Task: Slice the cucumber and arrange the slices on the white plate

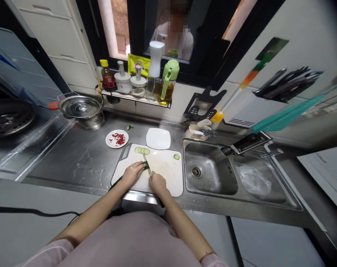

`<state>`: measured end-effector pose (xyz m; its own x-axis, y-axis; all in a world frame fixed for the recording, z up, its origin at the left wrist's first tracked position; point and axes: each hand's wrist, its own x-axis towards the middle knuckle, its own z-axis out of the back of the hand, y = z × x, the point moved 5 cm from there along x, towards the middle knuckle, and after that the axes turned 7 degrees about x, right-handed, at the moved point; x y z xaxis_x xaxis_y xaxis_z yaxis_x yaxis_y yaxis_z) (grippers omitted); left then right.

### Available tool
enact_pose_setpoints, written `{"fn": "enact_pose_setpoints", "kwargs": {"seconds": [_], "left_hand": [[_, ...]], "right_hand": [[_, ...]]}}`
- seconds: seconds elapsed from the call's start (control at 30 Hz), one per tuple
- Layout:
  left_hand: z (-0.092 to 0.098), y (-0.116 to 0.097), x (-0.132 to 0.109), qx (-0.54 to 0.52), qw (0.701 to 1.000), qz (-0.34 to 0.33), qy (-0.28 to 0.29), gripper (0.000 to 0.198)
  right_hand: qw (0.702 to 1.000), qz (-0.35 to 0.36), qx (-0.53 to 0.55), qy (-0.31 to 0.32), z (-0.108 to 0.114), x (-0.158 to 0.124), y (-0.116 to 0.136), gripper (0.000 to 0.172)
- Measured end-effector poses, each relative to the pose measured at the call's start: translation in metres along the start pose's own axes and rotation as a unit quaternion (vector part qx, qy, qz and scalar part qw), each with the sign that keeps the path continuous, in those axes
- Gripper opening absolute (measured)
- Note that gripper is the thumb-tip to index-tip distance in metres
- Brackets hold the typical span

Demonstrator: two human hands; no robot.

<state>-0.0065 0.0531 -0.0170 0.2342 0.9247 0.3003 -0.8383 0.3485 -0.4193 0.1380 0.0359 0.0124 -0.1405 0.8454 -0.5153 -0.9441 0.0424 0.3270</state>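
On the white cutting board, my left hand is closed around a dark green cucumber, most of which lies under the palm and forearm. My right hand grips a kitchen knife. Its narrow blade points away from me and lies against the cucumber's cut end, close to my left fingertips. Beyond the blade tip, several pale green cucumber slices overlap in a row. A cucumber end piece sits at the board's far right corner.
Behind the board stand a white square plate and a round plate with chopped red pieces. A steel pot is at the back left. To the right is the double sink, with a plastic bag in it. Bottles line a shelf.
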Motion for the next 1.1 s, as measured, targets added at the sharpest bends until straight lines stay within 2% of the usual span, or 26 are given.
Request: {"fn": "enact_pose_setpoints", "kwargs": {"seconds": [0.23, 0.33, 0.43, 0.57, 0.63, 0.73, 0.87, 1.1], "left_hand": [[0.007, -0.002, 0.006, -0.009, 0.998, 0.057, 0.031, 0.025], [0.012, -0.002, 0.008, -0.016, 0.996, 0.080, 0.031, 0.027], [0.016, -0.001, 0.009, -0.030, 0.994, 0.107, 0.008, 0.029], [0.023, 0.003, 0.013, -0.085, 0.975, 0.200, -0.054, 0.032], [0.028, 0.000, 0.019, -0.106, 0.967, 0.217, -0.074, 0.033], [0.033, -0.015, 0.034, -0.106, 0.981, 0.154, -0.061, 0.034], [0.033, -0.038, 0.049, -0.071, 0.997, 0.044, -0.002, 0.034], [0.016, -0.054, 0.045, -0.024, 0.996, 0.002, 0.080, 0.028]], "right_hand": [[0.998, -0.034, -0.027, -0.036, 0.015, -0.021, -0.035, 0.035], [0.996, -0.049, -0.037, -0.072, 0.022, -0.027, -0.048, 0.039], [0.990, -0.057, -0.045, -0.124, 0.031, -0.031, -0.057, 0.040], [0.979, -0.060, -0.061, -0.185, 0.044, -0.037, -0.062, 0.045], [0.976, -0.056, -0.070, -0.198, 0.049, -0.040, -0.062, 0.050], [0.975, -0.042, -0.082, -0.200, 0.052, -0.044, -0.061, 0.054], [0.976, -0.029, -0.092, -0.194, 0.051, -0.047, -0.062, 0.057], [0.977, -0.011, -0.099, -0.191, 0.038, -0.054, -0.073, 0.056]]}}
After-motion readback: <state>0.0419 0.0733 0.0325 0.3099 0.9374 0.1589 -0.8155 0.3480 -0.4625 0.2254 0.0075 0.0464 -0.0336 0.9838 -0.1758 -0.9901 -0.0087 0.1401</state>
